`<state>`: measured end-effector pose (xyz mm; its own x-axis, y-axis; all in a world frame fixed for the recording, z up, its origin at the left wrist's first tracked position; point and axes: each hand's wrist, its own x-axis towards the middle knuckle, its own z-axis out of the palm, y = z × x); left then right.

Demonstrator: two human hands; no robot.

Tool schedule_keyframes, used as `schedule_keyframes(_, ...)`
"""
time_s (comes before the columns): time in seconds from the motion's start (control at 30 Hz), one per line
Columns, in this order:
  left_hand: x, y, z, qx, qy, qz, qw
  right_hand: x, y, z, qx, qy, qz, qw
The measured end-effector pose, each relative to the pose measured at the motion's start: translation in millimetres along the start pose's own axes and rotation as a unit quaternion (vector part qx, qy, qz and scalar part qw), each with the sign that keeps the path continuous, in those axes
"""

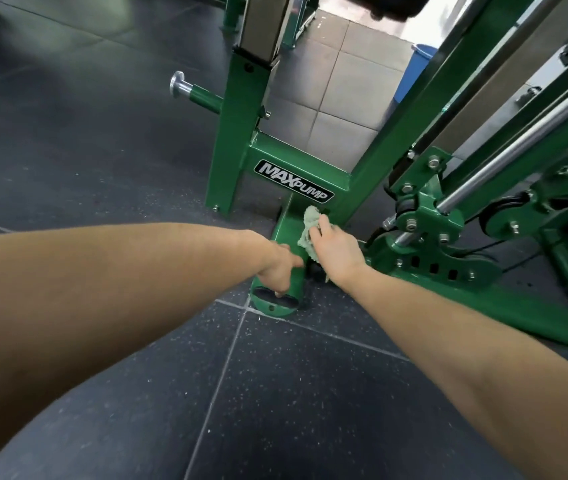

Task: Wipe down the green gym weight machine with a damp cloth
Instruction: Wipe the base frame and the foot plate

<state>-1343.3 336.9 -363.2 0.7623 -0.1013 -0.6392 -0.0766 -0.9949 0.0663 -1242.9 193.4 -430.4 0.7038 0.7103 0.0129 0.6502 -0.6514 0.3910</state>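
The green weight machine (296, 174) stands on the dark floor, with a MAXPUMP label on its low cross beam. A short green foot tube (286, 223) runs from that beam toward me and ends in a round base. My right hand (336, 249) holds a pale green cloth (308, 225) against the top of this tube, just below the label. My left hand (280, 268) grips the near end of the same tube, fingers curled over its side.
A chrome-tipped peg (185, 90) sticks out left from the upright post. Pulleys, chrome rods and bolted brackets (448, 216) crowd the right side. A blue bin (414, 71) stands on the grey tiles behind. Dark speckled rubber flooring (275, 393) lies in front.
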Motion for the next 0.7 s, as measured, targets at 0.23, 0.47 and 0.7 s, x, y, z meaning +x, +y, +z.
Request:
schedule_keyframes(0.23,-2,-16,10,-0.03,-0.01,-0.006,0.999,25,-28,11,0.211,-0.042,0.082,0.973)
schedule_keyframes(0.47,1,-16,18,-0.032,0.008,0.012,0.999,-22,-47,17,0.345,-0.009,0.014,0.938)
schedule_keyframes(0.7,7,-20,26,0.02,0.08,-0.003,0.997,-57,-62,47,0.227,0.045,-0.1,0.968)
